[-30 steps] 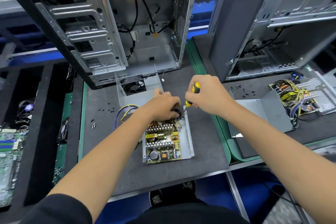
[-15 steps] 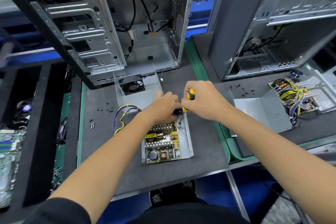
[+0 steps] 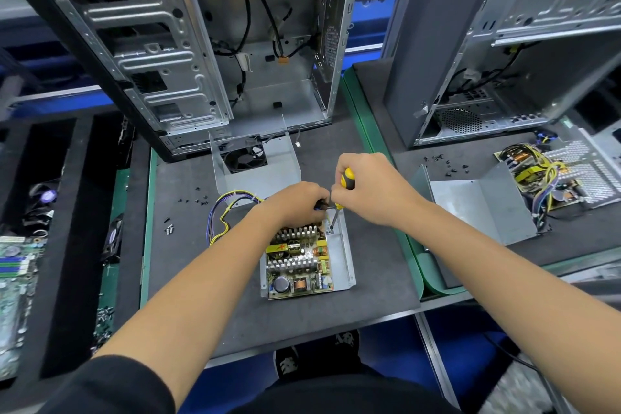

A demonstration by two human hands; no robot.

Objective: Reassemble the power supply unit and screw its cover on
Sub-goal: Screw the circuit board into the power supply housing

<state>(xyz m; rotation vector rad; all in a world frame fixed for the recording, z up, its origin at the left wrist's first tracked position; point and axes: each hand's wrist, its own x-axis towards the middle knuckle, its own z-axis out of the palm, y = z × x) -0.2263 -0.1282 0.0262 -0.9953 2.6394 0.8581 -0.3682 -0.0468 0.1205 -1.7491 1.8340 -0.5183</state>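
A: Where is the power supply unit (image 3: 304, 262)?

B: It lies open on the dark mat (image 3: 208, 296), near the front edge. The circuit board (image 3: 297, 265) sits in its metal tray, and the bundle of wires (image 3: 223, 215) goes out to the left.

A: And the cover (image 3: 258, 166)?

B: It stands apart on the mat, just behind the unit, with a black fan (image 3: 244, 155) in it.

A: What does the right hand (image 3: 373, 191) do?

B: Its fingers are curled around the yellow and black screwdriver (image 3: 341, 193). The metal shaft points down, and the tip meets the tray at the far right corner of the board.

A: The left hand (image 3: 295, 203)?

B: It rests on the far end of the unit with bent fingers, close to the shaft. If it pinches something, I cannot tell; the fingertips are hidden.

A: Other things?

B: Small black screws (image 3: 196, 200) lie on the mat at the left. An open computer case (image 3: 201, 44) stands behind.
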